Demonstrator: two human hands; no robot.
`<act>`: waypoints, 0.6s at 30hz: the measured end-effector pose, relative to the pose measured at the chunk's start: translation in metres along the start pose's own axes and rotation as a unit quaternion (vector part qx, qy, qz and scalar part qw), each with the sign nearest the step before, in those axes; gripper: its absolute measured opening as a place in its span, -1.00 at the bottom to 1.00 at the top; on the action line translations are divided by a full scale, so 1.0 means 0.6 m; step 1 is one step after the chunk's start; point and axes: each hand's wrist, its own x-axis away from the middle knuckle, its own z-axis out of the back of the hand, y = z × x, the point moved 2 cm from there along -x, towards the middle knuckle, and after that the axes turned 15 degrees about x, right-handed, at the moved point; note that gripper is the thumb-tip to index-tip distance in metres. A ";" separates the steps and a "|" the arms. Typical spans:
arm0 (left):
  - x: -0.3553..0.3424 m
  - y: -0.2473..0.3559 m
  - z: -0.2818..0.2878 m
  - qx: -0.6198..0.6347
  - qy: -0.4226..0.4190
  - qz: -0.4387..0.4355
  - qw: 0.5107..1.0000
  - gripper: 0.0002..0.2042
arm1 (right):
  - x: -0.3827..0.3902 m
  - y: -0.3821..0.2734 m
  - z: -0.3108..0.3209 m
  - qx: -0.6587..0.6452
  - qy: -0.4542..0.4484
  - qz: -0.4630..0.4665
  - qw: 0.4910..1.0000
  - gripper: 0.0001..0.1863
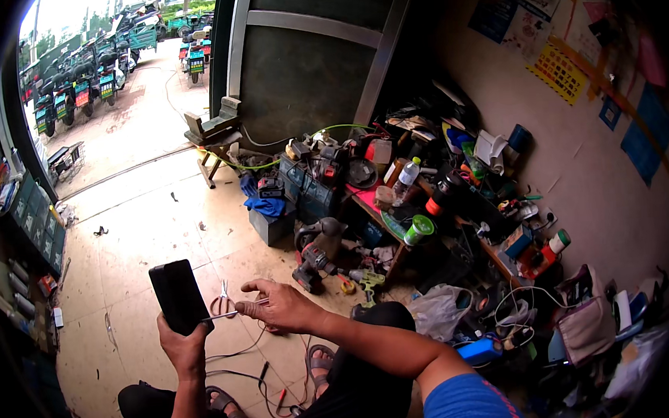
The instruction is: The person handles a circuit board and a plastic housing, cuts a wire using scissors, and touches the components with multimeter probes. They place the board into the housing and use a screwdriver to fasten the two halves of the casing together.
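My left hand (184, 347) grips a flat black rectangular device (177, 297) from its lower end, holding it tilted above the floor. Between the thumb and fingers of my right hand (279, 304) is a thin metal screwdriver (222, 315). Its tip reaches the lower right edge of the device, by my left thumb; whether it touches, I cannot tell. Scissors (222, 299) with reddish handles lie on the tiles just behind the screwdriver. Black and red cables (262, 378) with clips are spread on the floor between my sandalled feet.
On the right, a cluttered low bench holds a water bottle (407, 172), a green-lidded cup (419, 229) and many tools. Power drills (318, 260) sit on the floor before it. A plastic bag (440, 310) lies beside my right knee. Far left stands a drawer cabinet (35, 220); scooters are parked outside the doorway.
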 end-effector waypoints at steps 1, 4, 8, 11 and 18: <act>0.001 0.001 -0.004 0.005 -0.004 -0.002 1.000 -0.44 | 0.004 0.007 -0.004 0.007 0.059 0.032 0.998 -0.73; 0.005 0.008 -0.007 -0.028 -0.016 -0.001 0.999 -0.43 | 0.002 0.010 -0.004 0.151 0.101 0.220 0.958 -0.70; -0.003 0.014 -0.003 -0.060 -0.022 -0.013 0.998 -0.40 | -0.012 0.047 -0.030 -0.083 -0.125 -0.074 0.986 -0.69; -0.005 0.020 -0.003 -0.062 -0.017 -0.021 0.998 -0.38 | -0.007 0.048 -0.031 -0.008 -0.022 0.032 0.999 -0.68; -0.013 0.010 -0.002 -0.079 -0.016 -0.047 0.996 -0.36 | -0.010 0.067 -0.035 -0.167 -0.120 -0.112 0.972 -0.71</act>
